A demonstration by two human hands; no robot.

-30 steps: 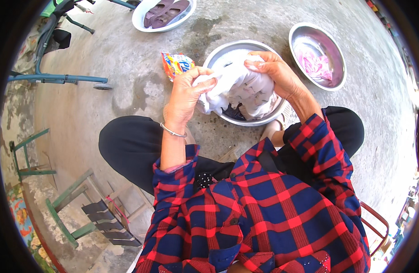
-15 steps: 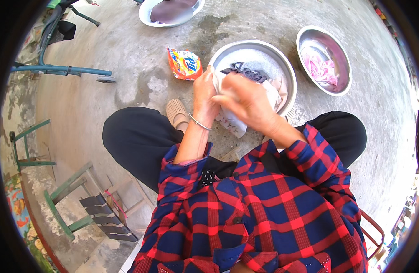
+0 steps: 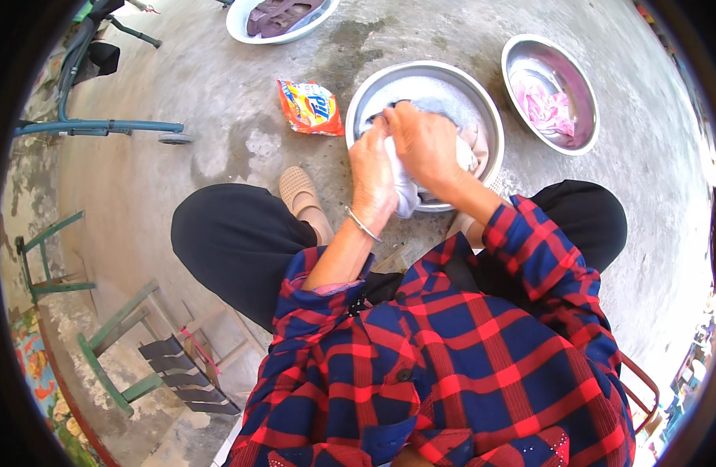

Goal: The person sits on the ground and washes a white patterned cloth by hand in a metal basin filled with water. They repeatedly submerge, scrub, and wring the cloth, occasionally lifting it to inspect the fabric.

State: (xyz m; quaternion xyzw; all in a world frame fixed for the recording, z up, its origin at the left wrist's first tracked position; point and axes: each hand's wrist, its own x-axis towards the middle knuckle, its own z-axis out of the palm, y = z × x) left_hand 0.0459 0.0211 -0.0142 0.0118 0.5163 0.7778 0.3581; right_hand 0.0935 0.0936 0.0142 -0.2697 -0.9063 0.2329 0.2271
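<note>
A white cloth (image 3: 403, 183) is bunched between my two hands, above the near side of a round metal basin (image 3: 428, 65). My left hand (image 3: 373, 173), with a bangle at the wrist, is closed on the cloth. Pressed against it, my right hand (image 3: 426, 146) is also closed on the cloth, its knuckles upward. The cloth's lower end hangs over the basin's near rim. Sudsy water (image 3: 439, 89) fills the basin, and a beige cloth (image 3: 474, 148) lies at its right side. My hands mostly cover whatever lies in the basin's middle.
An orange detergent bag (image 3: 309, 107) stands left of the basin. A second metal basin (image 3: 582, 128) holds a pink cloth (image 3: 546, 109) at the right. A white basin (image 3: 241, 29) with mauve items (image 3: 284, 17) sits at the far left. A blue wheeled frame (image 3: 101, 126) and wooden chair (image 3: 132, 389) stand left.
My right hand has moved from an open, blurred posture to a closed grip on the white cloth. Both hands have shifted slightly right, and the cloth is now bunched tighter.
</note>
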